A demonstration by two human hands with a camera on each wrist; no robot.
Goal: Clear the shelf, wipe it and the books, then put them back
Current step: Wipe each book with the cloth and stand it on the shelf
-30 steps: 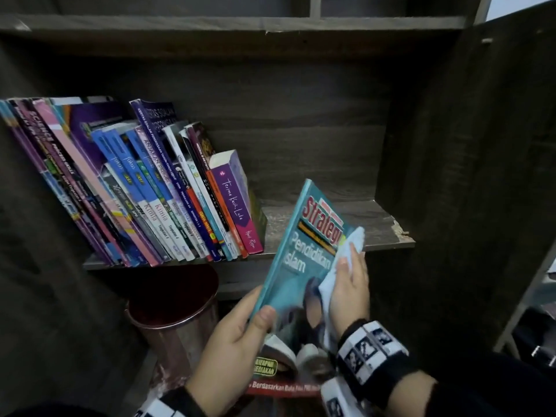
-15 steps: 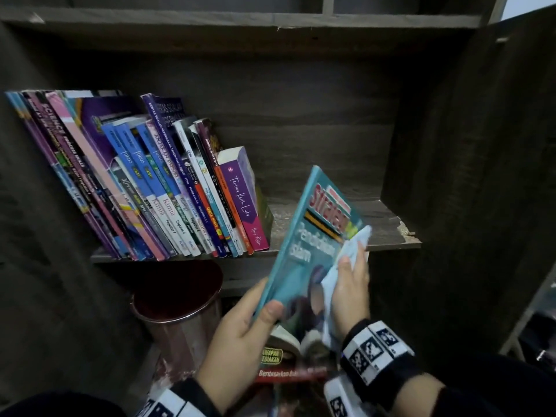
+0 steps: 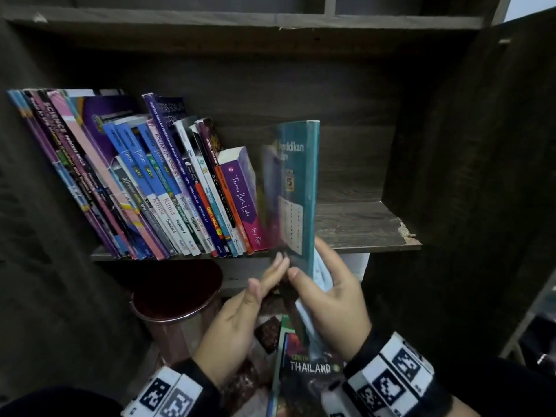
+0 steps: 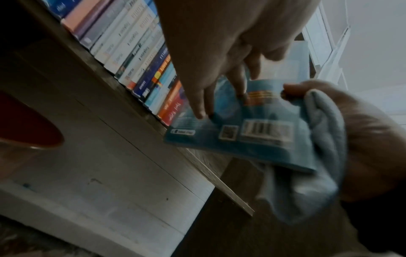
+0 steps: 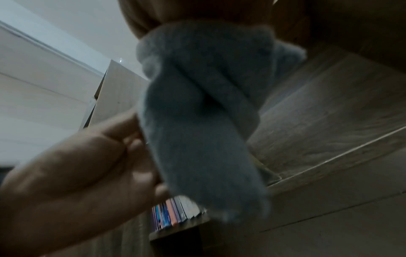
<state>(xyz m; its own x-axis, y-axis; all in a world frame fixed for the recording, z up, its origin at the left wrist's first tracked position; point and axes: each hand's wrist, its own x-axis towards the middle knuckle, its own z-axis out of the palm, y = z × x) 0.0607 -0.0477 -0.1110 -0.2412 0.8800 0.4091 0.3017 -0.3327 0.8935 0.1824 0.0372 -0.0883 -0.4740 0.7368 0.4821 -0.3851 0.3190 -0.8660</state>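
Observation:
A teal book [image 3: 298, 182] stands upright in the air at the front of the shelf board [image 3: 355, 224], just right of the leaning row of books [image 3: 150, 182]. My right hand [image 3: 328, 290] grips its lower end, thumb on the back cover [image 4: 252, 125], with a pale blue cloth [image 3: 320, 272] bunched in the same hand. The cloth [image 5: 197, 113] fills the right wrist view. My left hand [image 3: 267, 278] lies with straight fingers [image 4: 202, 104] against the back cover near the bottom edge.
A dark red bin [image 3: 177, 299] stands below the shelf on the left. More books, one reading "Thailand" [image 3: 310, 368], lie low between my wrists. The cabinet's side wall [image 3: 466, 176] closes the right. The shelf's front right corner is chipped.
The teal book went from tilted with its front cover up to upright by the row. My left hand let go of its edge; my right hand stopped wiping and took the lower end.

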